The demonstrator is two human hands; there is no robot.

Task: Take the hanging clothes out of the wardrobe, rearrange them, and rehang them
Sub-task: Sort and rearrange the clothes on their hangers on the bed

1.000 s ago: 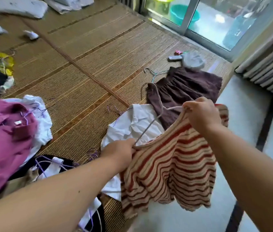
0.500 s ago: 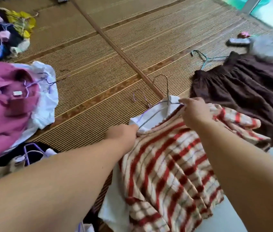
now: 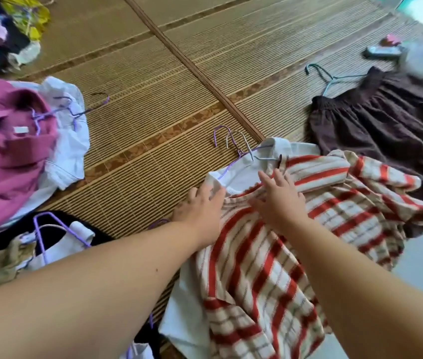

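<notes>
Striped top [image 3: 257, 268] lies over white shirt [image 3: 242, 174] on woven mat [image 3: 153, 112] (hanger hooks [image 3: 236, 139] protrude at collar). Right hand [image 3: 280, 203] presses it, fingers spread; left hand [image 3: 200, 209] rests at neckline, fingers extended.

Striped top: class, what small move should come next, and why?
Probably smooth the striped top flat before lifting it. The left hand and right hand both rest open near its neckline, and its cloth lies rumpled over the white shirt.

woven mat [image 3: 137, 81] — brown dress [image 3: 391, 125], white shirt [image 3: 241, 174], clothes heap [image 3: 3, 35] on it
</notes>
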